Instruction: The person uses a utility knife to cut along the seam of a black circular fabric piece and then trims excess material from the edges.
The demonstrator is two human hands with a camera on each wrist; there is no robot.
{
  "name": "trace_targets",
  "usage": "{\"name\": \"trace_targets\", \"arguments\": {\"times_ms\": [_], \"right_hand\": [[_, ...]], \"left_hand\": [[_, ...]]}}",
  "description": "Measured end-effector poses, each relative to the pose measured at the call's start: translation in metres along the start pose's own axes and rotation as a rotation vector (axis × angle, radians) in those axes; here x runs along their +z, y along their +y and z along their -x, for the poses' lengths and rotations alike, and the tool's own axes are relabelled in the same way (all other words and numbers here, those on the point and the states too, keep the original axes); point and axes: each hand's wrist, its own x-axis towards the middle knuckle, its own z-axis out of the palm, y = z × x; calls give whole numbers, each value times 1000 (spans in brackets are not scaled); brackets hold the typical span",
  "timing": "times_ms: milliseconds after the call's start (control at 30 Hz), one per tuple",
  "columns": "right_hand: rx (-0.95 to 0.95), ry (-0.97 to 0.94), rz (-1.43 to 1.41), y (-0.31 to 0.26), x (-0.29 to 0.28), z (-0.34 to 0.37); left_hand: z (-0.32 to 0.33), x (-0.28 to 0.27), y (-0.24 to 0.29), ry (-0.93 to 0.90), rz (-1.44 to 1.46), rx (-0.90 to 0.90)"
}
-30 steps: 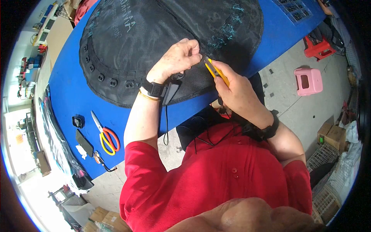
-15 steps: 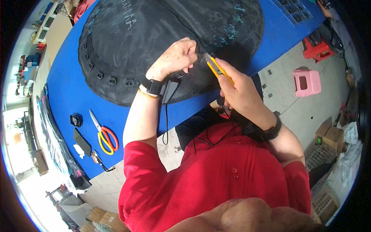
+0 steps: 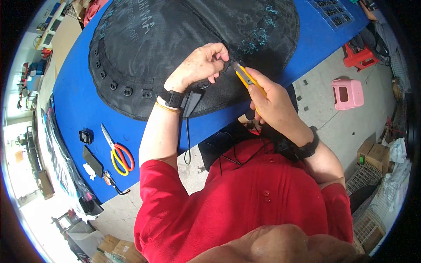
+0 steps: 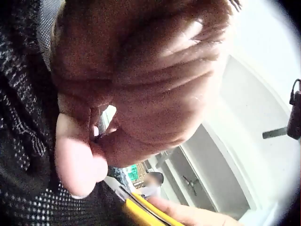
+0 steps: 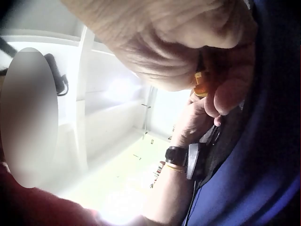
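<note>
A round black mesh cloth (image 3: 175, 48) with printed lettering lies over the blue table. My left hand (image 3: 199, 65) rests on it with curled fingers, pinching a bit of the mesh near the central seam. In the left wrist view the fingertips (image 4: 77, 165) press close together at the mesh. My right hand (image 3: 278, 107) grips a yellow utility knife (image 3: 249, 79), its blade out and pointing at the left fingertips. The blade tip is right beside the pinched spot. In the right wrist view, only the knife's yellow end shows between the fingers.
Scissors (image 3: 117, 153) with red and yellow handles lie at the table's left, near a small black case (image 3: 86, 136) and a dark flat device (image 3: 93, 161). Teal thread scraps (image 3: 258, 37) lie on the cloth. A clear compartment box (image 3: 331, 13) sits at the far right.
The knife has drawn back slightly from the left fingertips, and its blade has turned to show its flat side. The left index finger has lifted and loosened a little.
</note>
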Motion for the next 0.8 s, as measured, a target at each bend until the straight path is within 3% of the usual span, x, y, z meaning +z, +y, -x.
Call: {"name": "trace_targets", "arguments": {"times_ms": [100,500,800], "right_hand": [[-91,49,25,12,4,-3],[13,0,-8,-1,-1,2],[-26,-10,8,4,1,1]], "left_hand": [[-1,-1,0,-24,16,9],[0,-2,2,7,-49,-4],[3,-3,8,-7,-69,-18]]}}
